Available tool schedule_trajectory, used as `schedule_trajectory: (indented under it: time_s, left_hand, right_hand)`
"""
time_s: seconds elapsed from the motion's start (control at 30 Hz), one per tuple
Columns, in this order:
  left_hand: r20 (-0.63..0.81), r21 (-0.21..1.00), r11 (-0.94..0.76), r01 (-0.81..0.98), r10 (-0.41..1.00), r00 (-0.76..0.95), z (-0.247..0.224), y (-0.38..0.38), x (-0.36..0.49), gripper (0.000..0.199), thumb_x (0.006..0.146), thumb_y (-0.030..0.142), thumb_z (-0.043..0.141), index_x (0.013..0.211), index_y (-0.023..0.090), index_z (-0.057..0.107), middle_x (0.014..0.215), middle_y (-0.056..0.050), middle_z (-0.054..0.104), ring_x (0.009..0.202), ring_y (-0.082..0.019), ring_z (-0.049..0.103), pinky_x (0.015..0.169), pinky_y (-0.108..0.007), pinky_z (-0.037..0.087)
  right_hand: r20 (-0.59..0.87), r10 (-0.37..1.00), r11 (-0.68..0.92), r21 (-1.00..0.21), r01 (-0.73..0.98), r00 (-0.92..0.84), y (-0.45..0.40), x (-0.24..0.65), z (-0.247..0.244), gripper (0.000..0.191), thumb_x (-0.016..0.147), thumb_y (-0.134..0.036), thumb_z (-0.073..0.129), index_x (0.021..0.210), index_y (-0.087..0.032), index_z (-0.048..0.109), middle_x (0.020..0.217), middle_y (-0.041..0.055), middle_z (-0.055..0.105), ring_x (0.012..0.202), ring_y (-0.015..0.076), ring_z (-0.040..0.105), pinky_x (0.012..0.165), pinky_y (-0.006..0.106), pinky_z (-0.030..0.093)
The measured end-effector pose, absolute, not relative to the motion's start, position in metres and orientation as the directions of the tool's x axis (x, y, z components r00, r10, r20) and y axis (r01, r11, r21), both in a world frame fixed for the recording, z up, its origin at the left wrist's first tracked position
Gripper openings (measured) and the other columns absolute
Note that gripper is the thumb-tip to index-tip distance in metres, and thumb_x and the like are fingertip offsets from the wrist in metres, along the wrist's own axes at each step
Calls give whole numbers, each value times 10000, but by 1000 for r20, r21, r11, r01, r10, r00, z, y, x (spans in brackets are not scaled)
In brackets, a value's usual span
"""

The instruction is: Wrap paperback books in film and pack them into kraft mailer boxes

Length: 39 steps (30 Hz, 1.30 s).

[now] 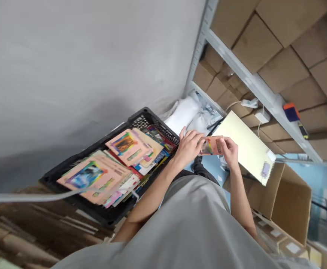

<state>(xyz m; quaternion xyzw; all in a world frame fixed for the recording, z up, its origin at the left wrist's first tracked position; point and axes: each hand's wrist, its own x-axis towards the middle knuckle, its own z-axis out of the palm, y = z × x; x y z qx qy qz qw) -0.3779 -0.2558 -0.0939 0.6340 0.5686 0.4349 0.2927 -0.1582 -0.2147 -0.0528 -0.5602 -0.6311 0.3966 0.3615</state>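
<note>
1. Your right hand (229, 150) pinches the right end of a small pink printed card (214, 146), thumb on top, in front of your grey shirt (199, 213).
2. Your left hand (189, 145) touches the card's left end, fingers partly extended; whether it grips, you cannot tell from this angle.
3. To your left, a black crate (107, 219) holds larger pink printed sheets, one pile (85, 175) near its left end, another (126, 146) farther along, among colourful papers.
4. To your right, a pale yellow board (243, 144) slants below shelved cardboard boxes (257, 43), near an open carton (292, 203).
</note>
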Motion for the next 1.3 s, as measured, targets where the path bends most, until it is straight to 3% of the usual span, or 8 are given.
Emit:
schedule_trajectory:
  time_s: [0.1, 0.17, 0.23, 0.3, 0.63, 0.87, 1.03, 1.3]
  left_hand:
    - [178, 887, -237, 396, 967, 180, -94, -232, -335, 280, 1079, 332, 651, 1271, 273, 845, 1126, -81, 826, 1164, -301, 753, 1382, -575, 359]
    - [142, 922, -227, 314, 952, 272, -96, -219, -303, 261, 1074, 377, 659, 1173, 266, 875, 1059, -78, 812, 1053, -283, 765, 1206, -486, 538]
    - [108, 952, -191, 241, 941, 320, -98, -208, -269, 275, 1069, 432, 669, 1096, 266, 887, 1032, -76, 805, 965, -265, 768, 1005, -401, 609]
    - [89, 962, -172, 212, 932, 351, -101, -196, -234, 287, 1059, 464, 675, 1064, 270, 886, 1049, -72, 819, 950, -259, 776, 925, -368, 609]
    - [-19, 984, -47, 172, 932, 361, -110, -133, -64, 428, 1001, 629, 730, 1035, 227, 871, 1069, -95, 860, 1008, -278, 799, 912, -356, 624]
    - [-201, 979, 203, 4, 967, 157, -118, -103, 7, 660, 801, 806, 887, 1040, 191, 866, 995, -93, 854, 922, -278, 782, 849, -379, 649]
    - [-263, 958, 275, -78, 955, 139, -114, -87, 31, 641, 787, 771, 925, 1054, 191, 863, 1013, -89, 856, 1027, -290, 791, 971, -415, 651]
    - [-273, 960, 278, -14, 949, 156, -105, -90, 44, 513, 808, 637, 942, 1070, 215, 812, 1107, -91, 851, 1063, -277, 798, 964, -403, 660]
  right_hand:
    - [-2, 1000, -2, -914, 406, 1, -213, -101, -51, 553, 949, -786, 768, 914, -238, 834, 878, 51, 831, 791, 232, 716, 738, 356, 588]
    - [-10, 999, -28, -925, 378, 49, -211, -64, -54, 534, 922, -774, 809, 901, -241, 844, 871, 54, 839, 791, 234, 728, 728, 357, 592]
    - [-21, 996, -48, -939, 341, 83, -207, -28, -62, 514, 905, -756, 837, 894, -243, 851, 881, 60, 852, 810, 242, 750, 743, 365, 608]
    - [-34, 993, -66, -952, 298, 110, -200, 7, -72, 507, 896, -750, 846, 884, -243, 852, 894, 66, 862, 833, 250, 769, 773, 379, 628]
    - [-87, 991, -99, -988, 122, 102, -137, 169, -90, 525, 844, -753, 893, 904, -236, 826, 916, 69, 858, 873, 250, 793, 813, 380, 654]
    - [-195, 959, -185, -980, -68, 205, -140, 246, -116, 795, 796, -763, 925, 1394, -287, 705, 1082, 50, 843, 965, 237, 798, 812, 365, 672]
    - [-209, 957, -194, -977, -88, 202, -146, 256, -136, 625, 854, -719, 884, 1258, -260, 756, 1089, 66, 834, 887, 205, 769, 788, 354, 646]
    - [-168, 961, -143, -982, -124, 220, -134, 272, -138, 560, 827, -693, 920, 1156, -253, 809, 1047, 55, 840, 888, 195, 768, 815, 350, 664]
